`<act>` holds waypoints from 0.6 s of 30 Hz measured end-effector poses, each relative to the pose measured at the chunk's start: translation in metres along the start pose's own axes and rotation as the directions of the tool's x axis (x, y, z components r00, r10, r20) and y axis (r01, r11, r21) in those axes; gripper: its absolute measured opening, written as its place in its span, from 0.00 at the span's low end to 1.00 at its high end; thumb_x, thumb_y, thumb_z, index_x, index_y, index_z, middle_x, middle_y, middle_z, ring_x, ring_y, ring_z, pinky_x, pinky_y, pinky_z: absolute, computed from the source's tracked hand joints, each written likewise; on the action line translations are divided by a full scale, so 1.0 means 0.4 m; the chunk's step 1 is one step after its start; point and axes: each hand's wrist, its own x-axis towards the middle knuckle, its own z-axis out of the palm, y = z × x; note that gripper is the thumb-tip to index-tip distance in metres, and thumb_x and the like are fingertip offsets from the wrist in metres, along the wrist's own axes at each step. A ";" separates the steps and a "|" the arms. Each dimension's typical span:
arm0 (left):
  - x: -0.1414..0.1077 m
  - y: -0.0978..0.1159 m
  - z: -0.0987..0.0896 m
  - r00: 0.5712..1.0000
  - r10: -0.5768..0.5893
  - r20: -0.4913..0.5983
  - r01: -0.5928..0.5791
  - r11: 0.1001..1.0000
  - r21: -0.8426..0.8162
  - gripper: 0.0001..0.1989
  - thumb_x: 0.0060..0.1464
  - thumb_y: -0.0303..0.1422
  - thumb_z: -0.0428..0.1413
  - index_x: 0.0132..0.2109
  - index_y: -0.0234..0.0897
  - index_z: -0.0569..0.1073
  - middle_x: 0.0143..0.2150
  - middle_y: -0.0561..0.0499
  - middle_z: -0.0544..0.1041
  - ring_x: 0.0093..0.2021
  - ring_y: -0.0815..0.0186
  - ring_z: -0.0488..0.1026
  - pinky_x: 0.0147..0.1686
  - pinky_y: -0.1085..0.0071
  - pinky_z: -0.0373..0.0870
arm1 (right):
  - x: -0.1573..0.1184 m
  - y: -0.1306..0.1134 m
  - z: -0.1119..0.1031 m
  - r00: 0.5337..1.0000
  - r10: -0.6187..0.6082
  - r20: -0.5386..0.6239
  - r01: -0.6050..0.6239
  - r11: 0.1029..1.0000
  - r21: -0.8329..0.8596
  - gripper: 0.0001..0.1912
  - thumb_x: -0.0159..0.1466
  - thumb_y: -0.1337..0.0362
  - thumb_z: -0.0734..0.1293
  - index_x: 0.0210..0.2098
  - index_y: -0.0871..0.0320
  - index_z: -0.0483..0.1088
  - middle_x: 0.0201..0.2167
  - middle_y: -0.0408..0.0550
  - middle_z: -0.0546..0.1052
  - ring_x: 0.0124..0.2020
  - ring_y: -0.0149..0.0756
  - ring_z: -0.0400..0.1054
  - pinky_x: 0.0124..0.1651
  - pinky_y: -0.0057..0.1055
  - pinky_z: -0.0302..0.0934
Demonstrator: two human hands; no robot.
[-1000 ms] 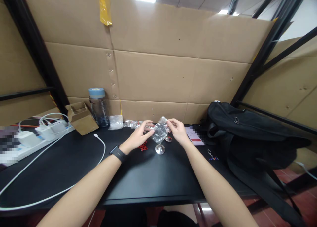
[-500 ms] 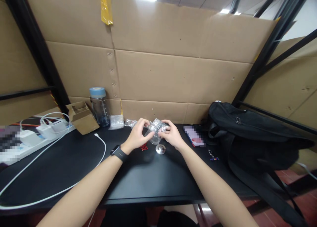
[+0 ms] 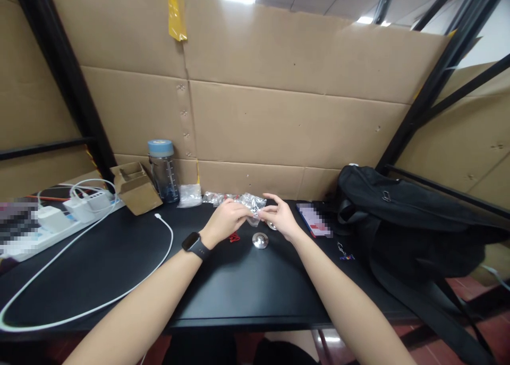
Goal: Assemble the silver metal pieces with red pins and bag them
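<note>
A crinkled clear plastic bag (image 3: pixel 252 201) is between my hands above the black table. My left hand (image 3: pixel 228 219), with a dark watch on the wrist, has its fingers closed on the bag's near edge. My right hand (image 3: pixel 280 219) pinches the bag with thumb and fingertips while another finger sticks out. Just below them a shiny round metal piece (image 3: pixel 260 240), like a small cymbal, lies on the table. A second such piece (image 3: pixel 272 226) is partly hidden by my right hand. Beside my left hand lies a red cord (image 3: pixel 234 237).
Small plastic packets (image 3: pixel 213 198), a clear bag (image 3: pixel 190 195), a blue-lidded bottle (image 3: pixel 162 171) and an open cardboard box (image 3: pixel 137 189) line the back. A white cable (image 3: pixel 172 237) loops left near a power strip (image 3: pixel 24 247). Rightward are a phone (image 3: pixel 313 220), keychain (image 3: pixel 345 253) and black backpack (image 3: pixel 398 211).
My left hand has rolled over, its fingers now closing on the bag's near edge. A second round metal piece now shows by my right hand. The view has shifted slightly.
</note>
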 end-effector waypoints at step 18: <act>-0.153 -0.285 -0.077 0.571 -0.821 -0.008 0.755 0.521 0.398 0.25 0.55 0.27 0.48 0.59 0.40 0.69 0.55 0.39 0.78 0.55 0.49 0.74 0.51 0.53 0.59 | 0.045 0.081 -0.156 0.956 -0.004 0.292 0.226 0.643 -0.732 0.33 0.48 0.57 0.79 0.52 0.57 0.74 0.50 0.54 0.76 0.49 0.44 0.72 0.55 0.39 0.63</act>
